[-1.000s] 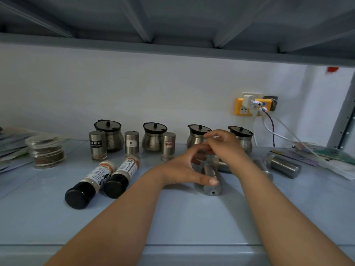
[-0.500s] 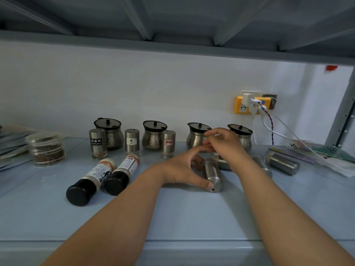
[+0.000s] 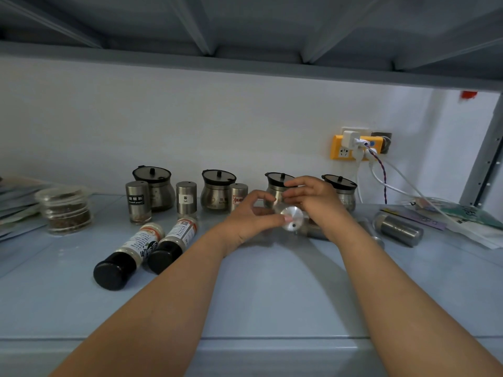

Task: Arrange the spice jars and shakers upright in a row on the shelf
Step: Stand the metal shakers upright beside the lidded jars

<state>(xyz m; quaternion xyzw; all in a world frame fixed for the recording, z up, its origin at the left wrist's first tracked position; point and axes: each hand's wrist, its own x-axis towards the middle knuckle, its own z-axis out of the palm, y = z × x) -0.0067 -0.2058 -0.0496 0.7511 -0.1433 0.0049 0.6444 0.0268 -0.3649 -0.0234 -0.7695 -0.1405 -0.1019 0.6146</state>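
leftward first: two black-capped bottles (image 3: 130, 251) lying on their sides on the shelf (image 3: 272, 295). centre: left hand (image 3: 250, 223), thumb and curled fingers gripping a steel shaker (image 3: 292, 217), its flat end towards the camera, before the lidded pots (image 3: 277, 186). right hand (image 3: 318, 202) just beside it, fingers bent over it; its grip cannot be told. far right: second shaker (image 3: 398, 229), lying flat.

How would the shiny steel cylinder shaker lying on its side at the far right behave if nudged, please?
That shiny steel shaker would probably roll, since it lies on its round side on the smooth pale-blue shelf. Its polished wall may feel slippery to pinch.
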